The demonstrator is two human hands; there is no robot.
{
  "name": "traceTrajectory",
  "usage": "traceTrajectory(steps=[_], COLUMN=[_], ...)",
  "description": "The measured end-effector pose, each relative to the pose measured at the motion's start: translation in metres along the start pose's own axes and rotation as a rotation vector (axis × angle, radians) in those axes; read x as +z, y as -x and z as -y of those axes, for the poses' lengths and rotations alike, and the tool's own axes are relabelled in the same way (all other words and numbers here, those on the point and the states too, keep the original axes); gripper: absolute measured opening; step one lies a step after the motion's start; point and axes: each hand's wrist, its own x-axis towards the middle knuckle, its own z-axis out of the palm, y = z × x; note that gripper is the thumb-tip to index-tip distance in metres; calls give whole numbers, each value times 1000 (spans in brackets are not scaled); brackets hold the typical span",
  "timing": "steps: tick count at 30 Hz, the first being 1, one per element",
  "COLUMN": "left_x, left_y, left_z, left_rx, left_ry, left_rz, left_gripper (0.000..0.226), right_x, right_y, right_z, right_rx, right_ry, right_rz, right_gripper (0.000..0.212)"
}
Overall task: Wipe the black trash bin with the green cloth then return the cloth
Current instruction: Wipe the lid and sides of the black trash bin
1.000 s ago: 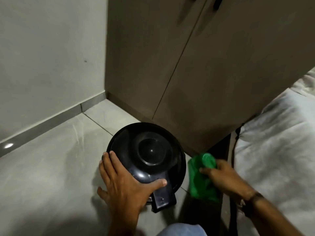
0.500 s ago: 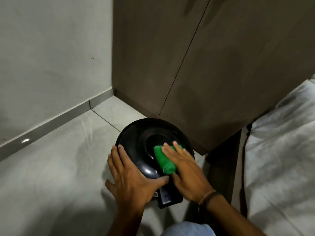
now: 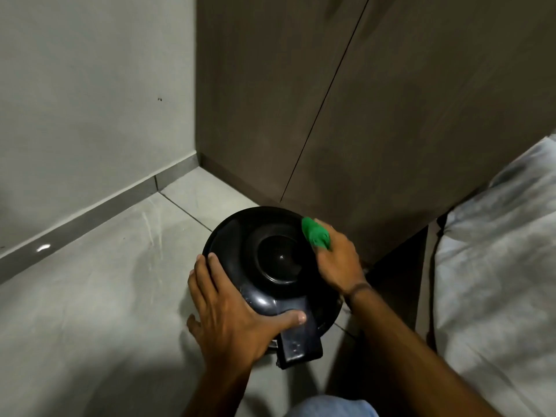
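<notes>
The black trash bin stands on the floor in the corner, seen from above with its round lid closed and the pedal sticking out toward me. My left hand grips the lid's near left rim, thumb across the hinge part. My right hand presses the bunched green cloth onto the lid's far right edge, close to the cabinet.
A brown cabinet with two closed doors rises right behind the bin. A grey wall with a skirting strip runs on the left. A bed with a pale sheet fills the right side. Grey floor tiles spread to the left.
My right hand brought the cloth from the floor at the right onto the lid, then slid it from the lid's centre to its far right edge. The left hand stayed on the rim.
</notes>
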Motion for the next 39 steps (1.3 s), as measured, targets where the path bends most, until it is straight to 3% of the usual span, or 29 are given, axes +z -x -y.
traceTrajectory(steps=[3, 7, 9, 12, 14, 17, 19, 22, 26, 31, 33, 37, 39], left_x=[-1, -20, -47, -89, -111, -121, -95, -45, -20, -13, -17, -19, -17], left_y=[-2, -34, -62, -104, -123, -104, -56, -10, -5, -2, -4, -5, -2], left_z=[-1, 23, 33, 20, 6, 9, 19, 8, 4, 17, 18, 18, 16], left_rx=[10, 80, 218, 348, 340, 139, -74, -216, -228, -169, -159, -176, -194], left_ry=[-14, -49, -120, -362, -536, -490, -292, 8, -27, -72, -70, -71, -55], left_rz=[14, 86, 214, 524, 572, 358, 186, 93, -39, -110, -101, -122, -141], left_gripper=[183, 190, 192, 187, 181, 178, 189, 199, 191, 188, 188, 187, 189], right_x=[21, 30, 20, 15, 26, 41, 48, 57, 57, 45, 58, 96, 97], right_y=[-49, -42, -23, 11, 27, 34, 33, 34, 28, -47, -66, -45, -24], right_z=[41, 53, 37, 20, 22, 30, 32, 38, 39, 73, 103, 143, 137], right_rx=[-16, -220, -238, -143, -88, -15, 9, 36, 43, -25, -153, -650, -812], right_ry=[107, 169, 144, 97, 88, 97, 123, 143, 151, 223, 302, 433, 447], right_rz=[28, 189, 221, 129, 80, -4, -43, -87, -123, 47, 171, 454, 570], right_gripper=[45, 54, 60, 66, 69, 71, 73, 73, 67, 27, 26, 29, 37])
